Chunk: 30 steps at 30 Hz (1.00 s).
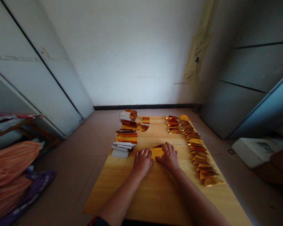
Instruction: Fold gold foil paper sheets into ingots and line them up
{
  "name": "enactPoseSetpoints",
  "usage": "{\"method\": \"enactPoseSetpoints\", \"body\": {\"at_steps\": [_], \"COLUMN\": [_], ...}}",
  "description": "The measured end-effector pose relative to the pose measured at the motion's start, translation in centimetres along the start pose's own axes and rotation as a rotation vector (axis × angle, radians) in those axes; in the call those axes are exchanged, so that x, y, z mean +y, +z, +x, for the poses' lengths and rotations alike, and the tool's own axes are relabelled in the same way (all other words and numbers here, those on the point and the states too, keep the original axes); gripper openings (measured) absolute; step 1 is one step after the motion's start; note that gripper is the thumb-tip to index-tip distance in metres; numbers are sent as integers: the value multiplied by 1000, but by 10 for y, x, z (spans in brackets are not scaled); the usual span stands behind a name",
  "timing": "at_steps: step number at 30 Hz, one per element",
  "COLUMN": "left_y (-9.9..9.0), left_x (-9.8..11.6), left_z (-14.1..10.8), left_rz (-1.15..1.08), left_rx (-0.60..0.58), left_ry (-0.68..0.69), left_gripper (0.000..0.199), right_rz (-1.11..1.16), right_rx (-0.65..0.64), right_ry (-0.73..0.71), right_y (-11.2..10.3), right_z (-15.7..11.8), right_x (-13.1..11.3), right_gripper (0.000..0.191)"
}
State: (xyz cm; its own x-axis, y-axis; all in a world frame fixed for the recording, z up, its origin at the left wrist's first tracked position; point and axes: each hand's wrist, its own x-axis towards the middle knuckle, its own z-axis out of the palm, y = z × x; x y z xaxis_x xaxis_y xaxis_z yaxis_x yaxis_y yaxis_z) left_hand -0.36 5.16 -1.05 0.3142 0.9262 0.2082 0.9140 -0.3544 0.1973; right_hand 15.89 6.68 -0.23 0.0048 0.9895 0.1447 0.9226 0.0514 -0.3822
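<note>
A small piece of gold foil paper (pixel 157 154) lies on the wooden board between my hands, its far edge bent up. My left hand (pixel 143 160) is closed at its left edge, fingers curled and partly hiding it. My right hand (pixel 170 157) grips the right side, thumb on top and fingers toward the far edge. To the left sit curled stacks of gold paper (pixel 126 137) with white backs showing. Along the right side runs a row of folded gold paper pieces (pixel 198 149), overlapping one another.
The wooden board (pixel 155 194) stands low above a tiled floor. Beyond it is a white wall (pixel 136 62) with a dark skirting. Cabinets (pixel 33 69) are at left, near orange cloth (pixel 13 163). A white box (pixel 252 152) rests on the right.
</note>
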Motion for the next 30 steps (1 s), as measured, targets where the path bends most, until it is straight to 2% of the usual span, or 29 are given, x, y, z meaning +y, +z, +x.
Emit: {"method": "enactPoseSetpoints", "body": {"at_steps": [7,12,17,24,27,30], "left_y": [1,0,0,-2,-1,1], "left_x": [-1,-2,-3,-7,-10,-10], "left_z": [-2,-2,-2,-4,-4,-5], "left_rz": [5,5,28,15,6,2], "left_rx": [14,12,-6,-50,-62,-66], "left_ry": [-7,-2,-14,-7,3,3], "left_gripper": [37,39,38,41,44,46], "right_rz": [26,58,152,320,387,483], "right_rx": [-37,-36,41,143,185,270], "right_ry": [20,51,2,-71,-99,-77], "right_y": [1,-1,9,26,24,13], "right_z": [-3,0,8,21,24,20], "right_x": [-6,6,31,64,70,65], "right_gripper": [67,66,67,59,54,40]}}
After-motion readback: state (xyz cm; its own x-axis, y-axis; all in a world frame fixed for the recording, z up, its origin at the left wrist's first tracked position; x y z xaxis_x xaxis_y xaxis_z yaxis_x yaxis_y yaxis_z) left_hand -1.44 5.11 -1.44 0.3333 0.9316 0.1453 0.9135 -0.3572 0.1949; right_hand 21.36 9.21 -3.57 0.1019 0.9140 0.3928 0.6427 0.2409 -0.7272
